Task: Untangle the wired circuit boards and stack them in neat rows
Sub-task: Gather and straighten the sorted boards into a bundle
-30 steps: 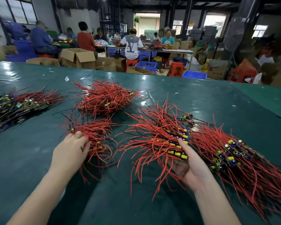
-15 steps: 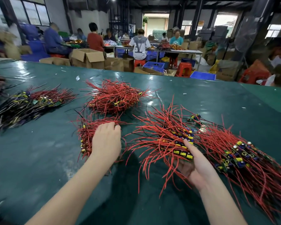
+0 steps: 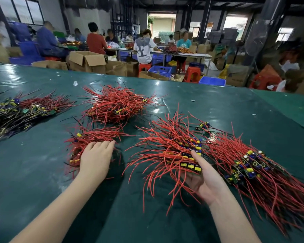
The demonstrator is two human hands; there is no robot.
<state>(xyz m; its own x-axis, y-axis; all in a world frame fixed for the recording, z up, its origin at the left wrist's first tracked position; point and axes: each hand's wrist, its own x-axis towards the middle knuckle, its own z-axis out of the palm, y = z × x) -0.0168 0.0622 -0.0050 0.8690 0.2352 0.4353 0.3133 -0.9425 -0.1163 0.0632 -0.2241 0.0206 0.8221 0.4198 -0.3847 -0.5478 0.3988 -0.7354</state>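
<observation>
While the right hand [image 3: 206, 181] hasn't really budged since a second ago, still cupped palm-up under its bundle of red-wired circuit boards [image 3: 175, 155] with the thumb laid along the yellow parts, the left hand [image 3: 95, 159] has slid over. It was at the near left edge of the small pile [image 3: 88, 142] a second ago; now it lies flat on top, fingers straight and together, pressing the wires down onto the green table [image 3: 33, 172]. The neat row [image 3: 253, 171] sits just right of the held bundle, and a loose heap [image 3: 118, 104] lies farther back.
</observation>
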